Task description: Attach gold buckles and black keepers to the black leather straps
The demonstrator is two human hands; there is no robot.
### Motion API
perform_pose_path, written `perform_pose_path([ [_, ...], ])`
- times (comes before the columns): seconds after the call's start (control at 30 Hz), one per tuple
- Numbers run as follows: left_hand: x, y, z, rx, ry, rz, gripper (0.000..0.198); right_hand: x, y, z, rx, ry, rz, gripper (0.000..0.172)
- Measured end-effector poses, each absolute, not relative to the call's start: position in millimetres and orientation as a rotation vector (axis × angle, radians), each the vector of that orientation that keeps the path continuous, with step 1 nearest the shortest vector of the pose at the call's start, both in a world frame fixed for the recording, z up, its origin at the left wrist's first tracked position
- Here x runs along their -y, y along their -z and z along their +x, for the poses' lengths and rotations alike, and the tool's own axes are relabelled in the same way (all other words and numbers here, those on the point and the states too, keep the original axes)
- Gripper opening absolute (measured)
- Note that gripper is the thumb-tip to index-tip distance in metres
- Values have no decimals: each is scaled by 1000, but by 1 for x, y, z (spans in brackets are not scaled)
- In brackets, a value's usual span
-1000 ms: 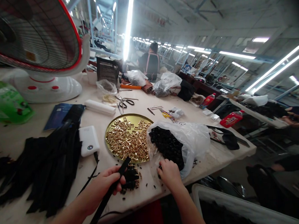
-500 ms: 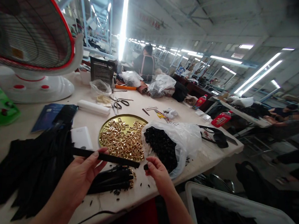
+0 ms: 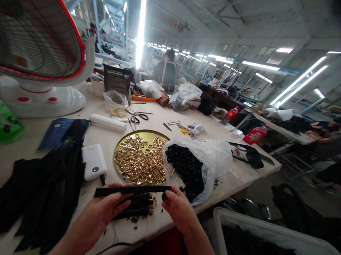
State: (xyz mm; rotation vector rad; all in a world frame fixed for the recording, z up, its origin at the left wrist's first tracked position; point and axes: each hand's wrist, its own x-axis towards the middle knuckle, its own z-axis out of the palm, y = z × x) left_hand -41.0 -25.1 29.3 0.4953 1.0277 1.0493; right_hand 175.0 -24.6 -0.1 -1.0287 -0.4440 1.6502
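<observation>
My left hand (image 3: 106, 208) is closed on a flat black strap (image 3: 145, 189), gripping it between thumb and fingers near its left part. At the strap's right end my right hand (image 3: 177, 207) is closed, its fingertips pinching a small black piece (image 3: 164, 196) and meeting the strap end. Just beyond lies a round gold tray (image 3: 117, 167) heaped with gold metal buckles (image 3: 140, 164). A clear plastic bag (image 3: 215, 155) spills small black pieces (image 3: 186, 165) beside my right hand. Under the held strap, a bundle of black straps with gold buckles (image 3: 138, 211) is partly hidden.
Loose black straps (image 3: 47, 185) pile up on the left, near a white power bank (image 3: 94, 161). A fan (image 3: 41, 100) stands at the back left. Scissors (image 3: 139, 116) and yellow-handled pliers (image 3: 185, 130) lie farther back. A white bin (image 3: 218, 224) sits below the table edge.
My left hand has drawn the strap rightward, off the power bank, and levelled it. The strap's right end has come to my right hand's fingertips.
</observation>
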Motion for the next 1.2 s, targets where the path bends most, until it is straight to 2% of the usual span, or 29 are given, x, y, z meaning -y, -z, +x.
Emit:
perform_pose_path([
  [0.2,29,-49,-56,-1020,-615,533,31,22,7,190,458,-1667,-1031,25],
  [0.3,26,-49,-44,-890,-437,636,42,25,4,187,634,-1629,-1025,20],
  [0.4,20,-40,-25,-875,-312,978,38,28,0,184,834,-1549,-1038,16],
  [0.5,17,-35,-13,-1055,-372,1476,30,30,-2,183,825,-1471,-1080,24],
  [0.63,22,-40,-12,-1372,-441,1932,33,31,1,183,553,-1527,-1089,29],
  [0.97,31,-37,-14,-1448,-357,1974,33,36,10,171,216,-1725,-895,30],
  [1.2,31,-37,-17,-1402,-327,1861,33,42,13,161,158,-1778,-914,35],
])
